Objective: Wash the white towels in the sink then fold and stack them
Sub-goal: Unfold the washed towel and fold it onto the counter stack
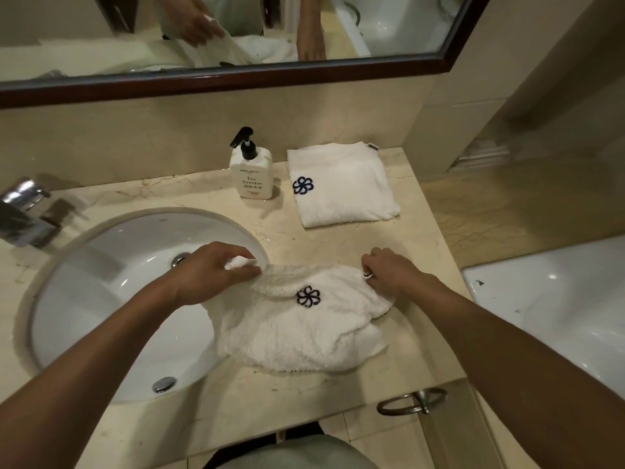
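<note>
Both forearms reach forward from the near edge of the counter (338,387) toward the sink (101,299), the landmark for all positions below. My left hand (216,269) hovers over the sink's right rim, fingers curled round a bunched corner of the damp towel (297,330). My right hand (389,270) pinches the opposite far corner, well right of the sink. Between the two grips the towel's far edge is stretched taut; its body sags toward me, lying on the counter just right of the sink with its left part overhanging the basin. A dark flower emblem (307,296) faces up, midway between my hands. Farther right of the sink and behind the held towel, apart from it, lies a folded towel (348,194) against the wall, with a soap bottle (252,174) just beside it on the sink side. Bare counter separates the two towels. The faucet (23,211) stands at the sink's far left. A towel ring (411,401) hangs below the counter's near edge.
</note>
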`<state>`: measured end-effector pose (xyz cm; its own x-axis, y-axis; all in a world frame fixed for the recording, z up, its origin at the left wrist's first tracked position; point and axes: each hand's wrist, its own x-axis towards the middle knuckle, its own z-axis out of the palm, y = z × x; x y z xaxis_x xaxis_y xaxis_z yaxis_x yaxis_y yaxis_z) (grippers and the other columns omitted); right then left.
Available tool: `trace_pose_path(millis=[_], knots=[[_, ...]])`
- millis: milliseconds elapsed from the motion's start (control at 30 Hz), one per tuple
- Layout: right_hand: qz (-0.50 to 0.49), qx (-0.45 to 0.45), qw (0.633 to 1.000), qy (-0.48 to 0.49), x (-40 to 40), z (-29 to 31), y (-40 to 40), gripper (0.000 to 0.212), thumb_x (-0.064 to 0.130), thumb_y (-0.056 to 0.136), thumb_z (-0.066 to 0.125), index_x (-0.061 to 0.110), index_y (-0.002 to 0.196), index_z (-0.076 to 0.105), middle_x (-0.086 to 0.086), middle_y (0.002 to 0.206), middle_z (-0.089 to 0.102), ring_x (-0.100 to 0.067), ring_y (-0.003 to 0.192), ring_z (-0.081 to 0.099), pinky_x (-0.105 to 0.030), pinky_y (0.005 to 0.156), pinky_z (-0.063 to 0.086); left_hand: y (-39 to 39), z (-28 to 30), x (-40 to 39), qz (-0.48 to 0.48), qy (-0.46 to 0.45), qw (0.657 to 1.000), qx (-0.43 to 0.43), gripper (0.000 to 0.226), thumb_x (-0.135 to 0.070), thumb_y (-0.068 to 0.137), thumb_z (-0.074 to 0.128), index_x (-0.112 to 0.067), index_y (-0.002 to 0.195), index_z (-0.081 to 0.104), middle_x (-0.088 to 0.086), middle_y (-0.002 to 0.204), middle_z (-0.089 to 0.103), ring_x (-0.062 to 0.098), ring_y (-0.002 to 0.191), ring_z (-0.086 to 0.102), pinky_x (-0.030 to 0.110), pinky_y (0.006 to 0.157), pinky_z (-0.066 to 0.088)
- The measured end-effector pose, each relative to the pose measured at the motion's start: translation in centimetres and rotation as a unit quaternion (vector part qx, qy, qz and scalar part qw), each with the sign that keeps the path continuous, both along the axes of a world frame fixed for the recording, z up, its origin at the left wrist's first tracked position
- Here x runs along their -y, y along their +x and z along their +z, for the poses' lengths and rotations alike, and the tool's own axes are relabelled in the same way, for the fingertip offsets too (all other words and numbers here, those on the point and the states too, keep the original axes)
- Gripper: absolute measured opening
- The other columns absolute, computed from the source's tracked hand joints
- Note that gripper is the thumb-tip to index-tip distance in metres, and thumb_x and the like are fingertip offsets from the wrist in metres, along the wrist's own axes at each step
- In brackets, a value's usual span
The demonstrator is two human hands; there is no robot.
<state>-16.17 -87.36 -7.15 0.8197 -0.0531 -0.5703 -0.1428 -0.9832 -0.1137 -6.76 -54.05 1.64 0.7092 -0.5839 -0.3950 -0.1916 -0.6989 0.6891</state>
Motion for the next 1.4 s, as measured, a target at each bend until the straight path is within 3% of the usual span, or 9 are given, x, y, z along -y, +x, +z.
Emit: trace_pose_path(millis=[200,300,400,633,800,900,1100,1267,1400], knots=[[-0.072,0.079,0.986,0.128,1.1,4.5,-0.3,0.016,0.017,0.1,0.052,0.012,0.107,0.038,-0.01,0.094,0.054,-0.03,0.085,0.054,-0.037,0.068,0.036,1.8,0.5,-0.9,-0.016,0.089,0.985,0.15,0.04,-0.045,0.1,0.045,-0.013,0.082,0.062,0.003,0.077,0.064,0.023,0.075,0.059,0.043,0.07,0.049],[-0.082,0.119,0.982,0.121,2.1,7.6,0.1,0.021,0.02,0.1,0.053,0.013,0.119,0.046,-0.01,0.108,0.057,-0.031,0.097,0.056,-0.035,0.074,0.038,2.0,2.3,-0.5,-0.014,0.03,0.985,0.17,0.037,-0.037,0.103,0.045,-0.012,0.079,0.059,0.001,0.072,0.059,0.022,0.069,0.057,0.037,0.059,0.046],[-0.076,0.205,0.973,0.076,2.7,11.2,0.0,0.009,0.02,0.099,0.057,0.014,0.103,0.051,-0.014,0.107,0.058,-0.035,0.097,0.056,-0.039,0.077,0.04,2.5,4.7,-0.4,0.018,-0.066,0.975,0.212,0.029,-0.035,0.1,0.052,-0.019,0.08,0.065,-0.004,0.075,0.064,0.013,0.073,0.06,0.033,0.063,0.045],[-0.157,0.393,0.902,0.084,4.6,18.2,-2.2,0.026,0.01,0.092,0.067,0.016,0.088,0.042,-0.007,0.079,0.058,-0.036,0.077,0.056,-0.039,0.062,0.036,5.0,9.6,-2.4,-0.073,-0.051,0.976,0.199,0.01,-0.04,0.091,0.064,-0.031,0.086,0.067,-0.009,0.073,0.068,0.009,0.066,0.062,0.032,0.063,0.05],[-0.207,0.476,0.83,0.205,4.7,23.2,-3.2,0.023,0.006,0.092,0.067,0.01,0.086,0.046,0.003,0.074,0.047,-0.012,0.066,0.04,-0.028,0.059,0.033,5.9,14.3,-2.6,-0.085,-0.104,0.957,0.258,0.035,-0.06,0.084,0.064,-0.025,0.085,0.067,-0.006,0.075,0.067,0.014,0.067,0.063,0.038,0.061,0.051],[-0.176,0.441,0.859,0.189,4.3,25.3,-3.1,0.031,0.008,0.093,0.067,0.018,0.08,0.04,0.004,0.071,0.044,-0.012,0.065,0.037,-0.03,0.057,0.029,6.2,16.4,-1.6,-0.058,-0.092,0.943,0.315,0.016,-0.039,0.084,0.075,-0.028,0.079,0.063,-0.005,0.077,0.063,0.016,0.071,0.061,0.037,0.06,0.048],[-0.17,0.444,0.873,0.11,3.9,27.0,-3.3,0.037,0.023,0.088,0.075,0.016,0.071,0.044,-0.001,0.066,0.05,-0.023,0.065,0.045,-0.037,0.058,0.032,5.9,17.1,-0.7,0.068,-0.067,0.929,0.358,0.031,-0.034,0.077,0.083,-0.027,0.067,0.055,-0.002,0.071,0.057,0.017,0.068,0.054,0.032,0.055,0.037],[-0.199,0.46,0.857,0.12,5.1,28.2,-4.4,0.033,0.033,0.09,0.072,0.006,0.075,0.061,-0.009,0.068,0.058,-0.023,0.066,0.053,-0.036,0.059,0.036,5.9,19.1,-2.0,-0.048,-0.105,0.931,0.346,0.026,-0.039,0.08,0.075,-0.029,0.065,0.057,-0.007,0.062,0.055,0.012,0.061,0.052,0.034,0.057,0.04],[-0.212,0.434,0.836,0.261,5.3,30.0,-5.5,0.037,0.029,0.084,0.078,0.007,0.074,0.05,-0.005,0.068,0.048,-0.014,0.063,0.044,-0.031,0.057,0.032,6.9,20.2,-2.7,-0.063,-0.126,0.947,0.288,0.018,-0.023,0.093,0.067,-0.018,0.079,0.057,0.001,0.077,0.055,0.016,0.071,0.051,0.035,0.064,0.041]])
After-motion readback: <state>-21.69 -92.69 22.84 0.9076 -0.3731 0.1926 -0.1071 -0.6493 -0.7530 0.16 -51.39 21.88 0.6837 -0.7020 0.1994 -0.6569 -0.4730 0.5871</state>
